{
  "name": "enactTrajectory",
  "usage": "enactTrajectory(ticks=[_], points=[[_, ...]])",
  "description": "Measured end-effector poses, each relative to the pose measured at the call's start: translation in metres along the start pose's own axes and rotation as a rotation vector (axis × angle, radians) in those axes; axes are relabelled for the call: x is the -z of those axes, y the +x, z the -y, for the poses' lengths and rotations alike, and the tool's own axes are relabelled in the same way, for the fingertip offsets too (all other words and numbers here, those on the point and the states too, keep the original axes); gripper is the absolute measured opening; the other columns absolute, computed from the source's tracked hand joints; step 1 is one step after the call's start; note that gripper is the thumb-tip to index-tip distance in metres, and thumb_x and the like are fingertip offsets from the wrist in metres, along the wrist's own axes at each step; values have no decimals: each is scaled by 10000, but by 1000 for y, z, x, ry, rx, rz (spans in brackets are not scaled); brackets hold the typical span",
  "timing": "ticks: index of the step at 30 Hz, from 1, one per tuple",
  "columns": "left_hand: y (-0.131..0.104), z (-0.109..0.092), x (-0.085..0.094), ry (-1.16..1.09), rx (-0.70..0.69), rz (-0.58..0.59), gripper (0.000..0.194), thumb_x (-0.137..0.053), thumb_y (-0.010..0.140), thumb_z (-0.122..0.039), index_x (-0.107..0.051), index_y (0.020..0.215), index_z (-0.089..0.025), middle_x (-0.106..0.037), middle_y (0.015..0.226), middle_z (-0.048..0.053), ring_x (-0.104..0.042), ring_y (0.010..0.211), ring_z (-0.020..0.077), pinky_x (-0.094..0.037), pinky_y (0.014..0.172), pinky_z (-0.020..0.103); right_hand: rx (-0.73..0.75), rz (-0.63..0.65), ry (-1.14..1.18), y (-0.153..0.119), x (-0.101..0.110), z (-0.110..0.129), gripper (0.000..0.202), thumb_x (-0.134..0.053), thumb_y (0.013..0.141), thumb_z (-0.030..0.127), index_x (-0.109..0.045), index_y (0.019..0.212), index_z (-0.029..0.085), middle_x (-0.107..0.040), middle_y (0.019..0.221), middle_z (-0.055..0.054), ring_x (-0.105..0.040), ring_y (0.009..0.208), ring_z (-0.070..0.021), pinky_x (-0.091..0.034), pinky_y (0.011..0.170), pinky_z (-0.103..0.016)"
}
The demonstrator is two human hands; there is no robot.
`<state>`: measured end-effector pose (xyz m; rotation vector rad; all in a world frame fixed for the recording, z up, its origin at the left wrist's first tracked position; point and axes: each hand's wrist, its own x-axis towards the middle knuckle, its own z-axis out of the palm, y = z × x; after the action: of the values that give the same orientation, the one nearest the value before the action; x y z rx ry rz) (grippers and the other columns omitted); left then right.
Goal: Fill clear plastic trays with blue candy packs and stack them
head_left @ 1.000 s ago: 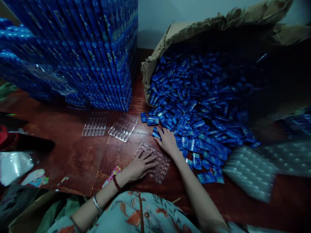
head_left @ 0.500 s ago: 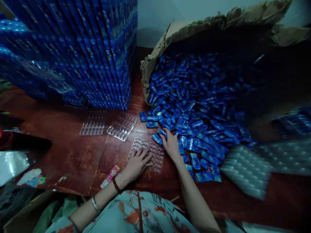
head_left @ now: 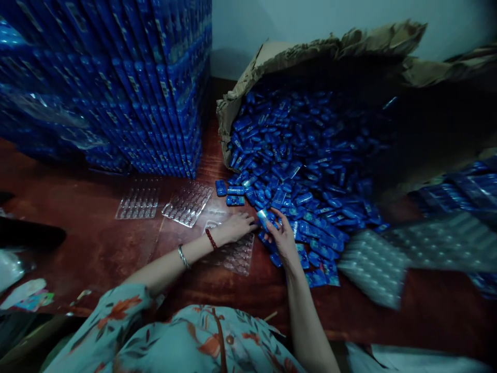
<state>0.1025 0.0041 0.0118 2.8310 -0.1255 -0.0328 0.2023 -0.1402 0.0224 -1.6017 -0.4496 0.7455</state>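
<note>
The right hand (head_left: 285, 239) has lifted off the bench (head_left: 116, 243), fingers pinching a blue packet (head_left: 267, 217) above the pile's (head_left: 303, 171) edge. The left hand (head_left: 236, 227), fingers spread, partly hides the clear tray (head_left: 236, 256).

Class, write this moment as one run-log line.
left hand: resting on clear plastic blister tray | right hand: pinching small blue packet | torn cardboard box: spilling blue packets

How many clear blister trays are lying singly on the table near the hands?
3. One empty tray sits far left, a second lies beside it, and the third is under the left hand. The stacked trays at right may hide more.
</note>
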Motion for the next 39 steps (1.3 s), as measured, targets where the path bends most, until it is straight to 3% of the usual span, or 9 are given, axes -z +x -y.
enactTrajectory(ticks=[5, 10, 15, 22, 27, 30, 32, 37, 39], points=[[11, 27, 12, -7, -20, 108, 374, -538, 812, -143, -513, 1179, -207, -506, 1148, 91, -566, 885, 186, -443, 758, 280, -87, -45, 78, -22, 7, -9, 407, -596, 753, 428, -618, 1067, 169, -533, 524, 46, -459, 434, -86, -328, 410, -203], [2, 48, 23, -79, -10, 146, 260, -496, 859, -185, -561, 1110, -187, -514, 1074, 71, -563, 827, 158, -420, 670, 234, -107, 94, 163, -39, 7, -15, 535, -693, 684, 379, -549, 1171, 211, -643, 776, -6, -586, 654, -132, -456, 544, -231], [1, 46, 13, -72, -85, 164, 274, -544, 850, -248, -563, 1121, -214, -520, 1067, 66, -533, 960, 192, -415, 763, 255, -33, 198, -17, -47, -11, -15, 423, -690, 684, 350, -587, 1073, 218, -662, 1002, -37, -625, 820, -168, -513, 708, -294], [3, 35, 11, 98, -26, 145, 408, -635, 786, -344, -496, 1133, -179, -510, 1109, 101, -556, 902, 224, -427, 694, 284, 189, 281, -566, -58, -44, -25, 212, -547, 834, 390, -611, 965, 237, -695, 862, -28, -642, 786, -201, -473, 705, -299], [-6, 44, 13, -23, -49, 80, 305, -584, 824, -388, -520, 1034, -177, -515, 1060, 86, -555, 881, 203, -427, 714, 273, 266, 232, -798, -57, -36, -27, 241, -497, 865, 429, -591, 838, 209, -669, 781, -46, -628, 731, -202, -442, 654, -278], [-9, 48, 12, -104, -19, 60, 194, -534, 861, -289, -531, 1014, -169, -521, 1066, 83, -553, 881, 184, -427, 746, 266, 280, 233, -816, -54, -33, -24, 244, -474, 878, 423, -583, 852, 207, -667, 772, -46, -625, 707, -200, -438, 635, -275], [-10, 52, 13, -155, 16, 27, 225, -511, 865, -213, -516, 1086, -174, -523, 1101, 87, -557, 877, 177, -432, 755, 271, 291, 238, -827, -53, -30, -22, 247, -459, 885, 421, -581, 888, 206, -670, 776, -48, -627, 702, -204, -439, 632, -279], [-13, 71, 26, -338, 126, -252, 257, -386, 918, -173, -525, 1133, -165, -561, 1079, 88, -547, 979, 172, -431, 846, 284, 346, 214, -913, -51, -21, -23, 256, -441, 892, 417, -576, 921, 201, -665, 768, -56, -626, 690, -211, -437, 613, -283], [-13, 74, 30, -329, 86, -201, 253, -417, 901, -164, -557, 1112, -172, -569, 1090, 80, -550, 992, 173, -429, 854, 277, 366, 204, -953, -51, -18, -25, 273, -428, 897, 427, -572, 921, 197, -662, 780, -64, -628, 708, -217, -445, 624, -292]])
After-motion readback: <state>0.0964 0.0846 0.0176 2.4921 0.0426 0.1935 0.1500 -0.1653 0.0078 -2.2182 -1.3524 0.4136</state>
